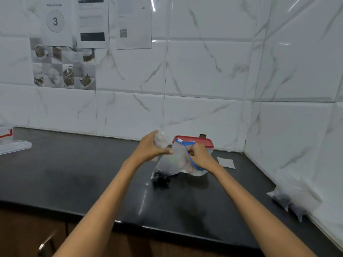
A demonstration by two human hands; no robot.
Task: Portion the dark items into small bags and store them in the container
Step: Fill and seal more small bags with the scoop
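A large clear zip bag [170, 164] with a blue slider strip stands on the black counter [74, 179], with dark items [161, 178] heaped in its lower left corner. My right hand [199, 154] grips the bag's blue top edge. My left hand [150, 147] holds a small clear bag [161, 140] up beside the big bag's mouth; its contents are blurred. Behind both stands a clear container with a red lid [193, 140] on it.
A filled small bag of dark items [289, 199] lies at the counter's right edge by the wall. A flat empty bag [226, 162] lies right of the container. A clear lid [14, 146] and a tub [5, 133] sit far left. Tiled walls close the back and right.
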